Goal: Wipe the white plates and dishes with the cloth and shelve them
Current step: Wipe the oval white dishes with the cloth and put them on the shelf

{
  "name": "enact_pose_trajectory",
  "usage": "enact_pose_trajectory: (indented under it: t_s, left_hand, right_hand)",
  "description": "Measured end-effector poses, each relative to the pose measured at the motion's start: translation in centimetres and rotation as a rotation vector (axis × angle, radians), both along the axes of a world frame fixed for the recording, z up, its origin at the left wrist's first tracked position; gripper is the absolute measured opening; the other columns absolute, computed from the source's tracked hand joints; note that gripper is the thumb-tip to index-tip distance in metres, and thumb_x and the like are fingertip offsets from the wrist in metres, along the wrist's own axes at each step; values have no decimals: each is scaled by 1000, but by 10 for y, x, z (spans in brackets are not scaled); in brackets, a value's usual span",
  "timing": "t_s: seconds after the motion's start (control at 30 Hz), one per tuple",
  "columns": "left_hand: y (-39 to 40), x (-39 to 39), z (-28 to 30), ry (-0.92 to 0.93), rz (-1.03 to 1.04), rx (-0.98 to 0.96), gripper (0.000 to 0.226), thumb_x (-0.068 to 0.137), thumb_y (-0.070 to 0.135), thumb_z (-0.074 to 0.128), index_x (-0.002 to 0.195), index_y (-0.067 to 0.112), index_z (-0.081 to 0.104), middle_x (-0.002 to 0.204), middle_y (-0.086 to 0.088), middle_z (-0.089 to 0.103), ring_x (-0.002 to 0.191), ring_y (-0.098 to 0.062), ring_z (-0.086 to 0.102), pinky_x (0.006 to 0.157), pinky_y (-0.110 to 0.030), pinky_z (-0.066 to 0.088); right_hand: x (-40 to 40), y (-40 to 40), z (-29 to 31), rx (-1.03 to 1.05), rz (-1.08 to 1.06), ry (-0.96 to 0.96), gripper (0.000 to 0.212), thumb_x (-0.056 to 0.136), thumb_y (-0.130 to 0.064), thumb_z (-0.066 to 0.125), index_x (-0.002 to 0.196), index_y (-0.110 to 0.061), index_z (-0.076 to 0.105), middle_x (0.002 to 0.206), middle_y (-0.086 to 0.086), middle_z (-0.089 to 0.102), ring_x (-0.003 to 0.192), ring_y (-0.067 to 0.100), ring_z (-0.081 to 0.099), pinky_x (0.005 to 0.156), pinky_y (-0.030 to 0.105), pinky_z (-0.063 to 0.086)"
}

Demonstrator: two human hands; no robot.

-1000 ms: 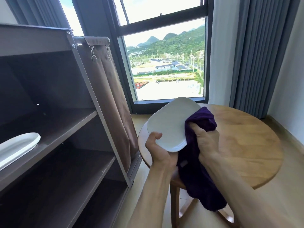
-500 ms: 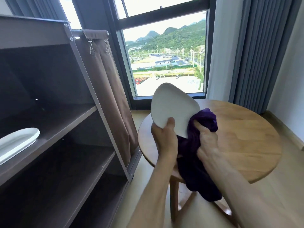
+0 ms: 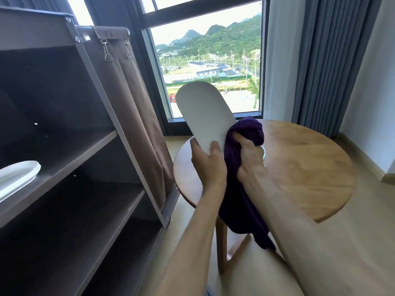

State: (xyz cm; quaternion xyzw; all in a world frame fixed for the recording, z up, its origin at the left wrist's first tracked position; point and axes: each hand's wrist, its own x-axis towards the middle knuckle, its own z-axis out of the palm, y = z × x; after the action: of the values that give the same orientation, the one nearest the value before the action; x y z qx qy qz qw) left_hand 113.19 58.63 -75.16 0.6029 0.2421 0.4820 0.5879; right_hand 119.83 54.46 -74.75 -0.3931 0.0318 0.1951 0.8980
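Head view: white plate held up on edge above the near-left edge of the round wooden table, long axis slanting up and away toward the window. Left hand clamped round its lower end; right hand just beside, bunching the purple cloth against the plate's right rim. Shelf unit off to the left, nearer the left hand, another white dish on its middle board. Wiped face turned away, unseen; dish cut off by frame edge.
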Motion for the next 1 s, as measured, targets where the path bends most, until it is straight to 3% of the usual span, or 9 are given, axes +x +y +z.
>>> enact_pose_trajectory:
  t_s: [0.1, 0.17, 0.27, 0.37, 0.47, 0.6, 0.8, 0.9, 1.0]
  left_hand:
    - [15, -8, 11, 124, -98, 158, 37, 92, 3, 59, 104, 38, 55, 101, 18, 65, 94, -3, 65, 74, -13, 56]
    - [32, -16, 21, 213, -224, 203, 30, 83, 5, 61, 94, 33, 60, 96, 6, 68, 93, -13, 65, 74, -27, 59]
    - [44, -23, 36, 240, -354, 84, 24, 67, 12, 59, 88, 23, 65, 92, -5, 66, 89, -22, 61, 76, -37, 52]
    - [27, -23, 24, 83, -234, -55, 30, 69, 14, 64, 97, 23, 66, 97, -3, 70, 93, -22, 66, 76, -32, 59]
    - [-3, -18, -2, 22, -118, -136, 37, 83, 15, 67, 120, 17, 59, 114, -7, 70, 106, -27, 68, 88, -43, 62]
    - [-15, -15, -21, 3, 4, -199, 52, 94, 8, 59, 144, 12, 47, 132, -8, 62, 119, -26, 63, 98, -40, 58]
    - [42, -36, 5, 237, -233, -4, 49, 74, 11, 60, 123, 19, 64, 124, -10, 67, 120, -30, 61, 100, -50, 56]
    - [31, -41, 20, 77, -253, -48, 40, 80, 18, 69, 117, 30, 64, 123, -4, 66, 118, -27, 62, 96, -47, 59]
    - [-19, -28, 0, -64, -178, -144, 39, 90, 19, 70, 124, 32, 55, 119, 8, 68, 112, -11, 66, 88, -27, 60]
  right_hand:
    - [6, -4, -2, 1, -2, -36, 27, 79, 0, 79, 106, -2, 72, 88, 10, 76, 74, 25, 72, 65, 35, 63]
    - [12, -8, -4, 46, 49, -35, 29, 82, 1, 75, 111, 2, 71, 97, 15, 77, 83, 31, 73, 77, 43, 64]
    - [15, -12, -2, 37, 90, -34, 38, 84, 0, 73, 121, 5, 67, 117, 24, 72, 107, 41, 70, 95, 56, 57]
    - [8, -10, 3, 12, 32, 7, 40, 82, -1, 75, 120, 7, 66, 113, 25, 73, 104, 43, 71, 92, 59, 58]
    - [-3, -12, -3, 2, -4, 37, 38, 82, -7, 76, 117, 5, 67, 110, 24, 74, 103, 42, 71, 91, 55, 59]
    - [-4, -29, -19, -32, 49, -30, 32, 80, -3, 75, 111, 4, 70, 89, 15, 74, 79, 30, 72, 72, 39, 62]
    - [18, -56, -19, -14, -32, -69, 44, 75, 9, 76, 118, 8, 67, 96, 18, 72, 81, 31, 70, 74, 41, 60]
    - [17, -46, -15, 11, -93, 4, 45, 75, 2, 81, 117, 4, 67, 99, 15, 73, 85, 31, 70, 82, 44, 61]
    - [-8, -19, -16, 32, -33, 177, 46, 77, -14, 83, 118, -2, 68, 106, 14, 76, 94, 33, 74, 88, 47, 61]
